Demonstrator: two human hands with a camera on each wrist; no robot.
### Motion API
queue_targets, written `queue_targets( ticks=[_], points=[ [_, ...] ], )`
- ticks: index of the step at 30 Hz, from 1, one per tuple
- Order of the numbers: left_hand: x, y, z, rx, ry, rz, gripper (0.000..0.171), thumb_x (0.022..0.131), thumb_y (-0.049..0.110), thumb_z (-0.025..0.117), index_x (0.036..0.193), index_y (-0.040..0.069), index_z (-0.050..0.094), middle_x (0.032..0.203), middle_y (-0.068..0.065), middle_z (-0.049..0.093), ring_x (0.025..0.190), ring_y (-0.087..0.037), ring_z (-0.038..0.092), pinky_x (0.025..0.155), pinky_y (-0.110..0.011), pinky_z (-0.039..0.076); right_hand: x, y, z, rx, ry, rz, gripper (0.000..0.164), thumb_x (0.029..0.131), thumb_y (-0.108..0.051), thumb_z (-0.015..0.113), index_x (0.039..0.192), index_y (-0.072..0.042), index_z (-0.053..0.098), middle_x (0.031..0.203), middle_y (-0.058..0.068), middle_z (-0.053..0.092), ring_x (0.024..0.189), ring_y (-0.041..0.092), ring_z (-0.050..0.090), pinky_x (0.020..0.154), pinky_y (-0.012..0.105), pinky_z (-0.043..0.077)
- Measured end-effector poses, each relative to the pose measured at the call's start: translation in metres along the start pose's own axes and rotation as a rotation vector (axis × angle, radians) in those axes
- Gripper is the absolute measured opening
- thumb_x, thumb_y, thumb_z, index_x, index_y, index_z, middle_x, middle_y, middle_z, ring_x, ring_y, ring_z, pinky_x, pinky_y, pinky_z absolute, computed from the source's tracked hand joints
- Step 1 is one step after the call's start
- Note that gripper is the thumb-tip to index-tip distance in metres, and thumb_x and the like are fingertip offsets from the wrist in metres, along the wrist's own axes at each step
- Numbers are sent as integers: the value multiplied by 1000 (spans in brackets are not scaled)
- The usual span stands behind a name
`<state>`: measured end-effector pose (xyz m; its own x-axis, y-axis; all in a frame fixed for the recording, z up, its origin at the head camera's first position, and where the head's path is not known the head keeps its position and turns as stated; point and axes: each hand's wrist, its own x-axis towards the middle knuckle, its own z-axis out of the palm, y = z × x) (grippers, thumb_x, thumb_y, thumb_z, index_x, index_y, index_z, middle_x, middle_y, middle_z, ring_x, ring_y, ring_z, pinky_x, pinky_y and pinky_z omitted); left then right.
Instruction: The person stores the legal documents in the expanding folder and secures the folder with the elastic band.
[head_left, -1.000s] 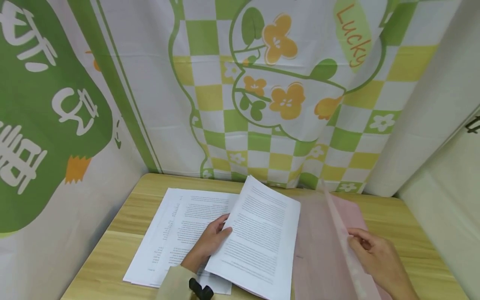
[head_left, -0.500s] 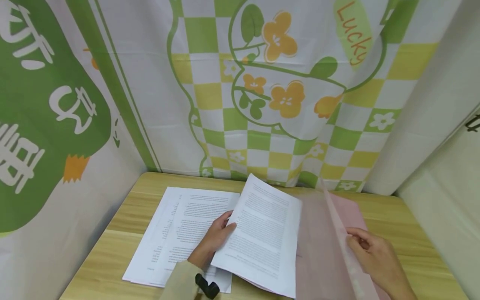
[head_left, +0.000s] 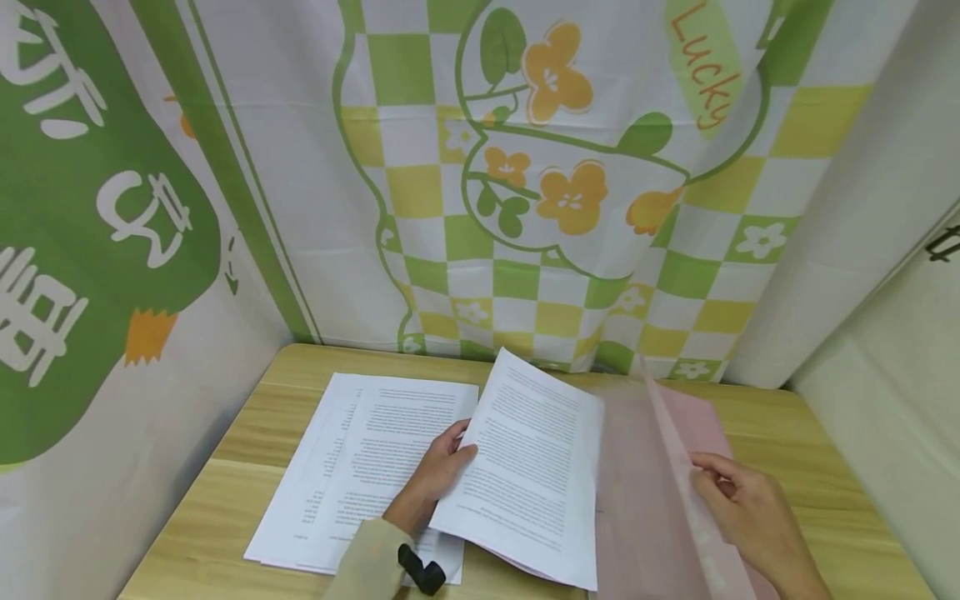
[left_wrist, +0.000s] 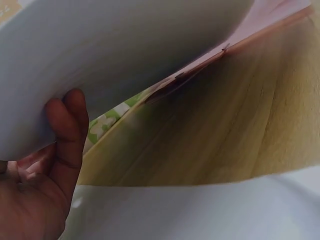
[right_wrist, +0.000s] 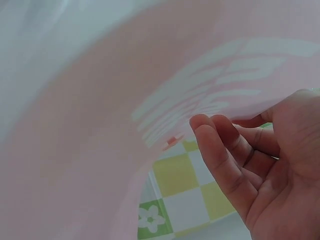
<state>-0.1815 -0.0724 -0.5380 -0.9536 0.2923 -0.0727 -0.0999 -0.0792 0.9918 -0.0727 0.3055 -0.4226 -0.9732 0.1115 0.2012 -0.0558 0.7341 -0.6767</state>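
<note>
Several printed white sheets (head_left: pixel 528 467) are held along their left edge by my left hand (head_left: pixel 435 471), thumb on top and fingers beneath. From the left wrist view, my fingertips press the underside of the raised sheets (left_wrist: pixel 125 50), above the wood. My right hand (head_left: pixel 753 512) pinches the lifted front cover of a translucent pink folder (head_left: pixel 633 492) between thumb and fingers. The right edge of the held sheets overlaps the folder's left side. In the right wrist view the pink cover (right_wrist: pixel 90 165) curves upward, with white printed stripes near my fingertips.
More printed sheets (head_left: pixel 315 483) lie spread on the wooden table (head_left: pixel 232 492) at left, partly under my left forearm. A patterned green, yellow and white curtain (head_left: pixel 517 283) hangs right behind the table. Pale fabric (head_left: pixel 885 400) closes off the right side.
My left hand has shifted slightly right and away from me, carrying the held sheets a little further over toward the folder. My right hand and the cover have barely moved.
</note>
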Motion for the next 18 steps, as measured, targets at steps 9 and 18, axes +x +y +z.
queue_targets(
  ticks=[9,18],
  points=[
    [3,2,6,13,-8,23,50,100,-2,50,149,-7,43,116,-23,68,83,-20,69,70,-30,56,1,2,0,-34,20,-36,25,99,-15,66,116,0,75,87,-1,69,67,2,60,57,22,47],
    [3,0,19,-12,8,23,47,101,0,51,148,-5,45,108,-18,70,79,-19,69,67,-30,56,-1,3,0,-50,14,-16,25,99,-16,66,116,-1,76,89,-1,70,72,0,59,61,20,46]
  ],
)
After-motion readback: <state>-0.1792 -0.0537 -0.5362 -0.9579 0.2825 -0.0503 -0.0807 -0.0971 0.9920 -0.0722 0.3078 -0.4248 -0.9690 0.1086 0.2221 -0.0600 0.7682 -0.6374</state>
